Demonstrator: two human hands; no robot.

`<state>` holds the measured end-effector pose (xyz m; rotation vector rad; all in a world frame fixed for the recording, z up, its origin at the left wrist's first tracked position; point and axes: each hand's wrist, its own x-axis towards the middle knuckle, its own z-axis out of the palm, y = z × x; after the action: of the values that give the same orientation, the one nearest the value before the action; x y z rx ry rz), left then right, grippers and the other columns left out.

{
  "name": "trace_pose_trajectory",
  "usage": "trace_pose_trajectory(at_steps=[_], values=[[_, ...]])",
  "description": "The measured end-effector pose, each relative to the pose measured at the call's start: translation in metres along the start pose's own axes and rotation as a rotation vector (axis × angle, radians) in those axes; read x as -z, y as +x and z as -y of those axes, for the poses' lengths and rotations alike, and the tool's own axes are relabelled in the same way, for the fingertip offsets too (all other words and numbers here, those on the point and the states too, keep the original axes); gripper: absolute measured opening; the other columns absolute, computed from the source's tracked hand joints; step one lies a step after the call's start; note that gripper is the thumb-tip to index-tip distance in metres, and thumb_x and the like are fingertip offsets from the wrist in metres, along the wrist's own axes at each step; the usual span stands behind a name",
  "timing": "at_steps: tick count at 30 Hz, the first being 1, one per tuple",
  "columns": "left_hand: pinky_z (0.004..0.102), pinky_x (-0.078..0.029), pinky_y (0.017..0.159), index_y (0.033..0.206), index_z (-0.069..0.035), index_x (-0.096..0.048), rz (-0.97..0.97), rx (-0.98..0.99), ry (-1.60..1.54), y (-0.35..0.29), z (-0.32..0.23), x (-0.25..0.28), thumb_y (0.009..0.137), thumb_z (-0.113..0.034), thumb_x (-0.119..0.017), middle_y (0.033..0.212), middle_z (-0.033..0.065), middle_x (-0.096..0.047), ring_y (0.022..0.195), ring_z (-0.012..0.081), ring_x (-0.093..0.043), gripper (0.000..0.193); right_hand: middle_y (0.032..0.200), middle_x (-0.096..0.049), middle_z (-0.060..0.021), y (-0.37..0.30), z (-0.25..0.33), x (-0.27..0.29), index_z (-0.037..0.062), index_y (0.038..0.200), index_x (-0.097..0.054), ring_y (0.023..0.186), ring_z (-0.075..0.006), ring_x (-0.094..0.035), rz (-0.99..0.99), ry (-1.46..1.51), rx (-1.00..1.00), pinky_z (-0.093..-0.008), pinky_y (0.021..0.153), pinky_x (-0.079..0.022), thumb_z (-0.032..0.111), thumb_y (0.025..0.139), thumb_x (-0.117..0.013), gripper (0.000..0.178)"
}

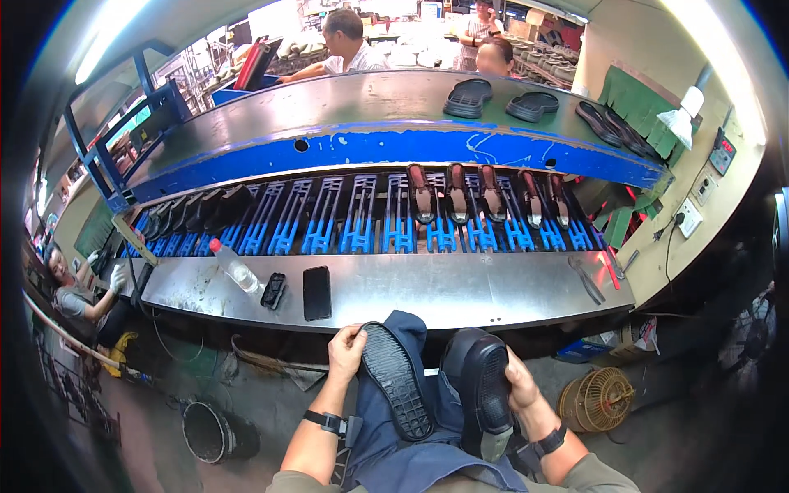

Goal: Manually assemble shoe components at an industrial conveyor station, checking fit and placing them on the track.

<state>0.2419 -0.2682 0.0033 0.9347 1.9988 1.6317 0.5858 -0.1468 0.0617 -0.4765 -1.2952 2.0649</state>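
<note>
Over my lap, my left hand (347, 352) pinches the upper left edge of a black shoe sole (398, 382). The sole's ribbed and gridded face is turned up toward me. On the right, my right hand (522, 383) grips the side of a black shoe (485, 386), its thumb along the edge. The shoe's textured bottom faces up, and a pale patch shows at its near end. Sole and shoe are apart, both lying against the dark blue cloth (444, 462) across my legs.
Ahead is a metal ledge (427, 287) with a phone (317, 293), a small black object (274, 291), a clear bottle (236, 267) and pincers (586, 279). Behind it, shoes (458, 195) sit on a blue rack. Soles (468, 99) lie on the upper belt. A bucket (215, 431) and wicker basket (597, 398) flank me.
</note>
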Motion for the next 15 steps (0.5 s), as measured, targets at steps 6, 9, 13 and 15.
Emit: trace_pose_trajectory(at_steps=[6,9,13,15], values=[[0.0495,-0.049,0.106,0.128,0.007,-0.056,0.409,0.331,-1.298,-0.012,-0.039,-0.011,0.093,-0.022,-0.053,0.139,0.0336,-0.054,0.13,0.0425,-0.055,0.045,0.128,-0.063,-0.0267,-0.053,-0.067,0.032,-0.0045,0.145,-0.043,0.108,-0.0422,-0.067,-0.143,0.498,-0.545,-0.0508,0.096,-0.056,0.066,0.095,-0.051,0.087],[0.0506,-0.048,0.108,0.134,0.002,-0.055,0.569,0.321,-1.381,-0.011,-0.063,-0.009,0.103,-0.052,-0.04,0.146,0.0358,-0.046,0.135,0.0422,-0.051,0.064,0.126,-0.063,-0.0279,-0.04,-0.028,0.02,-0.0051,0.144,-0.044,0.113,-0.0404,-0.066,0.054,0.274,-0.494,-0.0494,0.101,-0.053,0.076,0.087,-0.055,0.1],[0.046,-0.037,0.117,0.151,0.007,-0.035,0.612,0.314,-1.028,-0.02,-0.112,-0.015,0.108,-0.052,-0.023,0.152,0.0261,-0.044,0.141,0.0363,-0.044,0.074,0.126,-0.063,-0.026,-0.035,-0.015,0.029,-0.007,0.141,-0.046,0.114,-0.0356,-0.066,0.164,0.34,-0.529,-0.0458,0.102,-0.052,0.073,0.085,-0.062,0.099],[0.0432,-0.041,0.114,0.148,0.008,-0.04,0.538,0.332,-1.009,-0.026,-0.125,-0.012,0.109,-0.052,-0.019,0.148,0.0247,-0.049,0.138,0.0342,-0.048,0.074,0.122,-0.065,-0.0257,-0.028,-0.015,0.03,-0.0072,0.139,-0.048,0.111,-0.0358,-0.067,0.148,0.349,-0.508,-0.0463,0.099,-0.054,0.071,0.085,-0.063,0.096]])
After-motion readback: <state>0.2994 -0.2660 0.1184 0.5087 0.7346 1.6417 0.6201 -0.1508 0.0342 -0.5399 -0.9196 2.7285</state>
